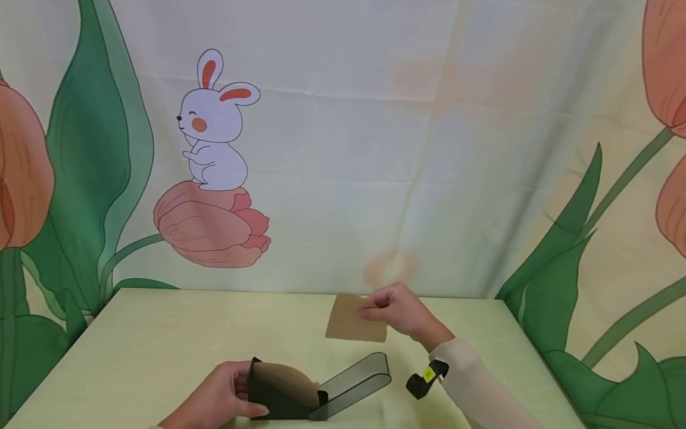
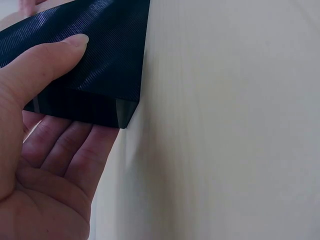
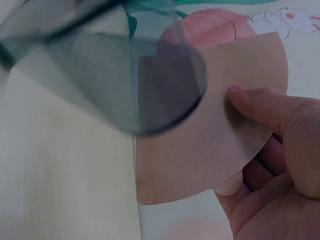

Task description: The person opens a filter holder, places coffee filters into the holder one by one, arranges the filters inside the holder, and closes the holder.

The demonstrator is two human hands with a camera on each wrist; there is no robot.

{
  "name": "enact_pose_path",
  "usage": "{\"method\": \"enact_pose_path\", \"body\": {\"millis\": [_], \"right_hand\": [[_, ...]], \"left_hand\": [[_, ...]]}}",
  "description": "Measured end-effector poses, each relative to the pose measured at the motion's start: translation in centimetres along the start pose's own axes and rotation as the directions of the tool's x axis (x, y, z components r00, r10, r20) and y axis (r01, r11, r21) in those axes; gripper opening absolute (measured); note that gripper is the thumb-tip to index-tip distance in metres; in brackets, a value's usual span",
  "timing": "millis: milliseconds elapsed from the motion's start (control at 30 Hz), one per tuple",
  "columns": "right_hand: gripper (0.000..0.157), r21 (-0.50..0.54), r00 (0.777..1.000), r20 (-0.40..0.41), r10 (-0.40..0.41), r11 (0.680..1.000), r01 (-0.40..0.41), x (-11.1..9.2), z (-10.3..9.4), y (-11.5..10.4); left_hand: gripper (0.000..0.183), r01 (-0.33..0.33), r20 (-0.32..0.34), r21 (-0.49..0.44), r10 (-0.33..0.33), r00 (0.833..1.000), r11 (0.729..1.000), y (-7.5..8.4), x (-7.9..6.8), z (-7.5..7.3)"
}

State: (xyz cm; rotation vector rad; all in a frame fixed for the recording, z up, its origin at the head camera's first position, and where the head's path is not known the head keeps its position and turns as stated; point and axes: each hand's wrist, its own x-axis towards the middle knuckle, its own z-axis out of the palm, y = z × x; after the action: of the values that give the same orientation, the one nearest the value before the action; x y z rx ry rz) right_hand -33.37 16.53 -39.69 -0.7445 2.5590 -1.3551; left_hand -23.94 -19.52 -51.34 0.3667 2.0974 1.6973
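My left hand (image 1: 217,393) grips the back end of a black coffee filter holder (image 1: 281,402), thumb on its near side. In the left wrist view the thumb lies on the ribbed wall of the box (image 2: 112,55), fingers underneath. Brown paper coffee filters (image 1: 286,378) stand inside it. Its smoky see-through lid (image 1: 356,378) is swung open to the right. Above and beyond the lid, my right hand (image 1: 402,316) pinches one brown coffee filter (image 1: 345,322) between thumb and fingers. In the right wrist view the lid (image 3: 167,90) overlaps part of that fan-shaped filter (image 3: 190,160).
The pale table (image 1: 161,333) stretches around the holder. Behind it hangs a cloth backdrop (image 1: 332,149) printed with tulips and a rabbit (image 1: 214,131). A small black wrist camera (image 1: 420,386) sits at my right cuff.
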Motion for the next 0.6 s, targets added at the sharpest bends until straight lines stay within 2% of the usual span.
{"method": "enact_pose_path", "body": {"millis": [133,333,600], "right_hand": [[0.011,0.037,1.0,0.011,-0.011,0.999,0.011,-0.3,0.6,-1.5],[0.015,0.114,0.999,0.044,0.017,0.993,-0.022,-0.7,1.8,-3.6],[0.014,0.139,0.998,0.062,-0.004,0.99,-0.004,-1.2,3.4,-5.7]], "left_hand": [[0.047,-0.002,-0.003,0.005,0.002,1.0,1.0,0.0,0.0,0.0],[0.047,-0.05,0.005,-0.006,0.05,0.999,0.999,-0.2,0.0,0.1],[0.048,-0.082,0.01,-0.04,0.082,0.997,0.996,-0.4,-0.1,0.2]]}}
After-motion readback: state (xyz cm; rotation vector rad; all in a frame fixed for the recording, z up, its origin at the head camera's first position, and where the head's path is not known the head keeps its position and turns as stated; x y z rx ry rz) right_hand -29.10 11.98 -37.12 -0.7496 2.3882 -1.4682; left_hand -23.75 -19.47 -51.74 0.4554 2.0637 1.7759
